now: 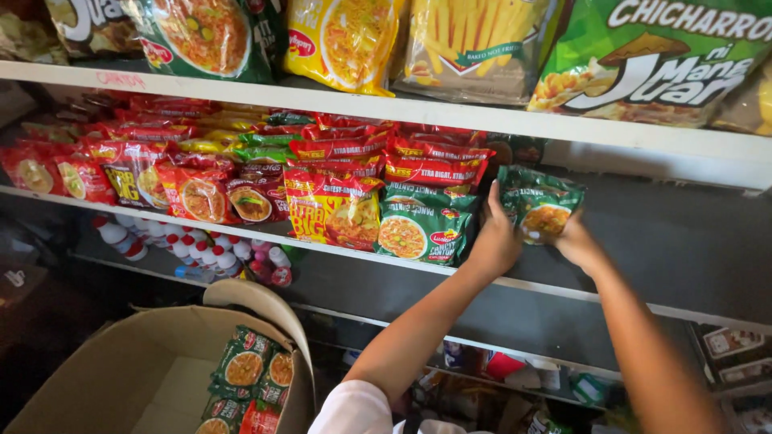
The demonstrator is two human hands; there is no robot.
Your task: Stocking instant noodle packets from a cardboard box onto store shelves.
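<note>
At the far left of the middle shelf (241, 229), red noodle packets (121, 173) lie in overlapping rows, with yellow and green ones mixed in further back. Below them, on a lower shelf, white bottles with red caps (201, 249) lie crowded on their sides. Lower still, at the bottom left, an open cardboard box (121, 362) stands with one flap raised, and several green noodle packets (249, 374) are piled in its right-hand corner (a red one shows at the bottom of the pile). Moving right along the middle shelf, a large yellow-and-red packet (334, 209) leans beside a stack of green noodle packets (422, 229) standing at the shelf's front edge. Just right of that stack comes the left hand (496, 241), fingers curved and pressed against the left edge of a single green noodle packet (537, 205), which stands upright on the shelf, just beside the green stack. The right hand (575, 241) grips the same packet from its lower right corner, fingers closed round the edge, so both hands hold it between them. Both bare forearms reach up from the bottom of the view, a white sleeve (354, 410) showing at the left arm. To the right of the packet the shelf runs on grey. Above, the top shelf (450, 112) carries big snack bags, among them a yellow one (346, 40) and a large green one (651, 56) at the right.
</note>
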